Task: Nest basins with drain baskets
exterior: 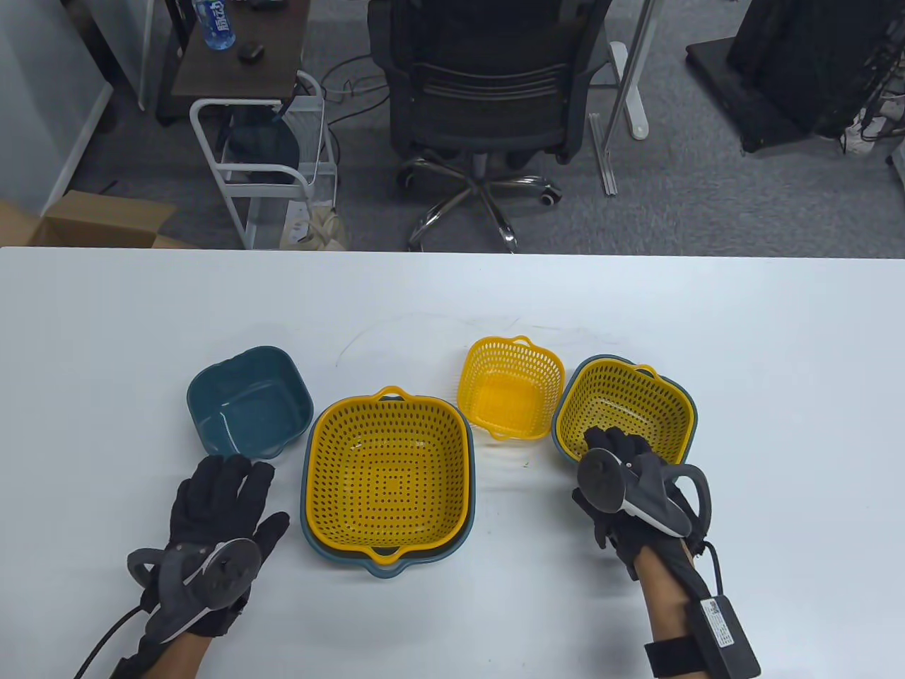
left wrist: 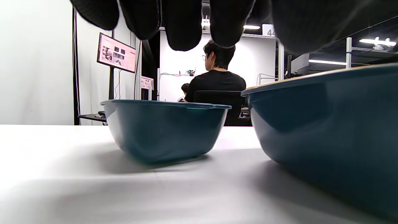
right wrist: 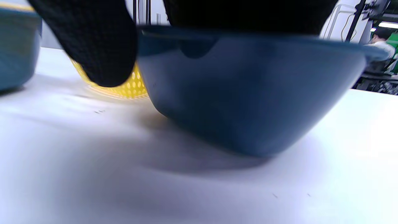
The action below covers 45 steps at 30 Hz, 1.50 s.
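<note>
A small blue basin (exterior: 249, 403) stands empty at the left; it also shows in the left wrist view (left wrist: 164, 127). A large yellow drain basket (exterior: 389, 474) sits nested in the large blue basin (exterior: 385, 562) at the centre. A small yellow basket (exterior: 510, 387) stands alone on the table. A medium yellow basket (exterior: 622, 407) sits in the medium blue basin (exterior: 565, 445) at the right. My left hand (exterior: 251, 491) lies flat and open on the table, just near of the small basin. My right hand (exterior: 601, 453) has its fingers over the medium basin's near rim (right wrist: 248, 90), with the thumb (right wrist: 93, 40) hanging free outside.
The white table (exterior: 778, 353) runs wide on both sides, with its far edge just behind the basins. The large basin's wall (left wrist: 329, 130) is close on my left hand's right. An office chair (exterior: 488, 92) and a white cart (exterior: 261, 163) stand beyond the table.
</note>
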Motion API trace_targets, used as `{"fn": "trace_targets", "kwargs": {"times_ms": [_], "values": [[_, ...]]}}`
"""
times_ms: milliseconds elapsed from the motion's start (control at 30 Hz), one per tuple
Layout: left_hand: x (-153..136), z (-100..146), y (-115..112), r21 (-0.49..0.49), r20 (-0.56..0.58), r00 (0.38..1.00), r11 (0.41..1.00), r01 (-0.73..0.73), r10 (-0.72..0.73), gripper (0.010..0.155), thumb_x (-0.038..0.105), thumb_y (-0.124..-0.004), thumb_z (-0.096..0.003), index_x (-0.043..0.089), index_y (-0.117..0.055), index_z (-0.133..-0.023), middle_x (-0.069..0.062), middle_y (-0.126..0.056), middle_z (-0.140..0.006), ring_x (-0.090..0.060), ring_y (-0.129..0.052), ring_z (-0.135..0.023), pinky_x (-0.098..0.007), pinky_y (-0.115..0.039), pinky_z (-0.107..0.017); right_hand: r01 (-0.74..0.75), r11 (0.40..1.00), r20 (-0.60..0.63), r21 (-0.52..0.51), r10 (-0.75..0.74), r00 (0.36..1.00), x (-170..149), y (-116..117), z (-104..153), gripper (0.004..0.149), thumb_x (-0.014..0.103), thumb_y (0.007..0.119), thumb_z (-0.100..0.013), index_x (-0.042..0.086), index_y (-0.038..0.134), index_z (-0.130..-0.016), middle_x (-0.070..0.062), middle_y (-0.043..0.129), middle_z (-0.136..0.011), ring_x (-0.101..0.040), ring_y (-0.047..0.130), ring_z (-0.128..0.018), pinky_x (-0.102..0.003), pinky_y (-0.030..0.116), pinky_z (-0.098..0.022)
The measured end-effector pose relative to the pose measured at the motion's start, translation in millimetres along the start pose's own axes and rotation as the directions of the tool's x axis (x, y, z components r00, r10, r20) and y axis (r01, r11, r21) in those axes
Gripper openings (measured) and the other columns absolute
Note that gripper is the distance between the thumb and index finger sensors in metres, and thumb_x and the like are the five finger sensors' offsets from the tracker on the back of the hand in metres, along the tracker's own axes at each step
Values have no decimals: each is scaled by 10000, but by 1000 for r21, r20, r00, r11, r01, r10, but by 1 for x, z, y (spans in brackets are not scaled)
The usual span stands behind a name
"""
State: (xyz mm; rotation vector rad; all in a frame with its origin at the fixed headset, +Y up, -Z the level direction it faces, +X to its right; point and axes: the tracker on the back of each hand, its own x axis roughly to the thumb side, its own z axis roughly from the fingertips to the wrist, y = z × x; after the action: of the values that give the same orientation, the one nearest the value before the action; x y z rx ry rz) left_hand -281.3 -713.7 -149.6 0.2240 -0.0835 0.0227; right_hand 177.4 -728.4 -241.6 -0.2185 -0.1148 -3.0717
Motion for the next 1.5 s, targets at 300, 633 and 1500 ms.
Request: {"fn": "trace_targets", "kwargs": {"times_ms": [300, 633, 1500], "values": [[-10, -3, -7, -4, -24, 1000, 1000, 9, -9, 746, 624, -744, -440, 286, -588, -1086, -81, -611, -1182, -445, -570, -1084, -613, -550, -757, -80, 988, -28, -135, 77, 997, 4, 16, -1, 571, 264, 918, -412, 126, 703, -923, -102, 842, -862, -335, 926, -731, -452, 873, -497], [-11, -5, -9, -23, -29, 1000, 1000, 6, -7, 743, 624, -744, -440, 286, -592, -1085, -80, -610, -1183, -445, -568, -1086, -613, -550, -757, -144, 943, -16, -301, 146, 989, 14, -6, 12, 494, 261, 933, -398, 151, 773, -853, -52, 914, -751, -260, 989, -616, -402, 921, -415], [-13, -5, -12, -46, -36, 999, 999, 1, -3, 734, 623, -741, -441, 287, -605, -1079, -85, -618, -1180, -448, -572, -1085, -614, -553, -755, -55, 905, 472, -422, 271, 839, 261, -67, 68, 507, 265, 923, -413, 156, 756, -879, -52, 897, -791, -270, 970, -665, -409, 904, -453]]}}
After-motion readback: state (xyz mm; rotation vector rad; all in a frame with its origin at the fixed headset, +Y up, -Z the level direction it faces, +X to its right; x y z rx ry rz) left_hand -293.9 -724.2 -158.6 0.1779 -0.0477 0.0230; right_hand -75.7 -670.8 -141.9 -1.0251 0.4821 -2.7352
